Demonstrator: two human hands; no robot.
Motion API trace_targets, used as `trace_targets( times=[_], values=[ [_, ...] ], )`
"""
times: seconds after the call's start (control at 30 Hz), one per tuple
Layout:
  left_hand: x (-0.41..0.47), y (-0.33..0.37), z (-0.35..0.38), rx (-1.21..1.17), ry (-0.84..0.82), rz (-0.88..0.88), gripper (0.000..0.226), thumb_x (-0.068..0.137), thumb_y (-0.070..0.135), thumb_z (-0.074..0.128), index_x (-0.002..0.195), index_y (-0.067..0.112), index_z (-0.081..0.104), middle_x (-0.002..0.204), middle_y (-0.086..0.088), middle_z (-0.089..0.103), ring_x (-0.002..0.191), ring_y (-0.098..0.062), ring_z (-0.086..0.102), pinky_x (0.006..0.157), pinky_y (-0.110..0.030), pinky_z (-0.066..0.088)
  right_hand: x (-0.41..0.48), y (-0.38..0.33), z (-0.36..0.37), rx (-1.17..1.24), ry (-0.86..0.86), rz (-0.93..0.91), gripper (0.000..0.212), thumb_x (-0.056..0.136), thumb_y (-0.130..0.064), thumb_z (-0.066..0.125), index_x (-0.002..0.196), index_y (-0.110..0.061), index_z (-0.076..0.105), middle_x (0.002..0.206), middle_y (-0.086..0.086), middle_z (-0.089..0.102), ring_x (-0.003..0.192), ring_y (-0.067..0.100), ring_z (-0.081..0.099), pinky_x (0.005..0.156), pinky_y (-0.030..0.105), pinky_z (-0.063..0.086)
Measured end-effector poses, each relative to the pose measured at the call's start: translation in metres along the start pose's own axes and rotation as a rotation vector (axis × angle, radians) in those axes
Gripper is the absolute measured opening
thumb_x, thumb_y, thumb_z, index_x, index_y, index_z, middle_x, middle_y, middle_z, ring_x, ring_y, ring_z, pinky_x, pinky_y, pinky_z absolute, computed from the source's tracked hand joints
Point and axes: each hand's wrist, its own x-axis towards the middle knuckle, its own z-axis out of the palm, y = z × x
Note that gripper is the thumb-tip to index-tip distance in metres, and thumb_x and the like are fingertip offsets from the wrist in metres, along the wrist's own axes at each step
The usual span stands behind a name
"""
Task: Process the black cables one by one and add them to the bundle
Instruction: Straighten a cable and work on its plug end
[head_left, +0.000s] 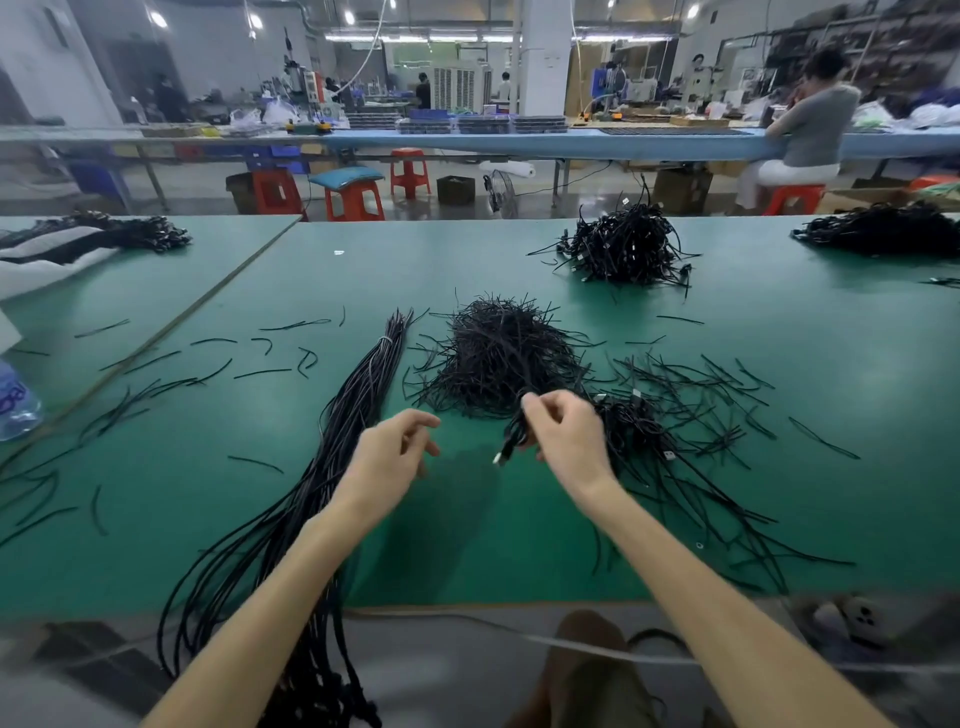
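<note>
My right hand (563, 434) pinches a small coiled black cable (511, 441) with a silver plug hanging at its lower end, above the green table (467, 545). My left hand (397, 452) hovers just left of it with loosely curled fingers, holding nothing. The long bundle of straightened black cables (358, 395), tied near its top, lies to the left and runs off the table's front edge. A heap of black twist ties (498, 358) sits right behind my hands. More coiled cables (639, 426) lie beside my right wrist.
Another cable pile (626, 247) stands at the back, one more (883, 228) at the far right. Loose ties are scattered over the left and right of the mat. A water bottle (15, 400) sits at the left edge. A seated person works at the far bench.
</note>
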Motion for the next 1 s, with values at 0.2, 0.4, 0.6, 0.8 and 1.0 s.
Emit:
trace_targets(
  times=[0.2,0.4,0.6,0.8,1.0],
  values=[
    [0.02,-0.021,-0.017,0.532,0.322,0.053,0.027,0.098,0.004,0.057,0.124,0.005,0.065,0.122,-0.011,0.056,0.11,-0.031,0.055,0.099,-0.043,0.044,0.056,0.009,-0.062,-0.361,0.201,-0.002,0.018,0.106,-0.023,0.05,0.104,-0.005,0.054,0.084,0.006,0.061,0.063,0.013,0.054,0.053,0.023,0.04],
    [0.028,-0.045,-0.002,0.75,0.091,-0.286,0.049,0.106,0.011,0.036,0.15,-0.009,0.026,0.157,-0.03,0.024,0.146,-0.044,0.026,0.121,-0.051,0.023,0.068,0.05,-0.075,-0.61,0.224,0.085,0.027,0.107,-0.033,0.047,0.11,-0.007,0.054,0.113,0.012,0.057,0.09,0.027,0.058,0.078,0.041,0.05],
    [0.031,-0.052,-0.001,0.765,0.168,-0.274,0.039,0.093,-0.01,0.035,0.131,-0.007,0.04,0.136,-0.026,0.042,0.124,-0.04,0.044,0.108,-0.045,0.037,0.059,0.048,-0.06,-0.859,0.388,-0.155,0.034,0.102,-0.034,0.055,0.121,-0.006,0.053,0.124,0.014,0.045,0.117,0.032,0.04,0.097,0.042,0.032],
    [0.029,-0.048,-0.006,0.63,0.261,-0.241,0.027,0.089,-0.014,0.037,0.11,-0.001,0.047,0.109,-0.019,0.047,0.092,-0.029,0.045,0.088,-0.04,0.042,0.012,0.027,0.014,-0.62,0.073,-0.366,0.026,0.102,-0.031,0.056,0.119,-0.012,0.061,0.115,-0.001,0.047,0.103,0.008,0.031,0.089,0.023,0.023],
    [0.032,-0.047,-0.01,0.554,0.299,-0.244,0.016,0.097,-0.009,0.041,0.109,-0.003,0.049,0.112,-0.02,0.047,0.093,-0.033,0.05,0.087,-0.044,0.046,-0.018,0.026,0.096,-0.544,-0.222,-0.359,0.032,0.105,-0.036,0.049,0.13,-0.016,0.054,0.125,-0.001,0.046,0.116,0.017,0.041,0.104,0.033,0.036]
  ],
)
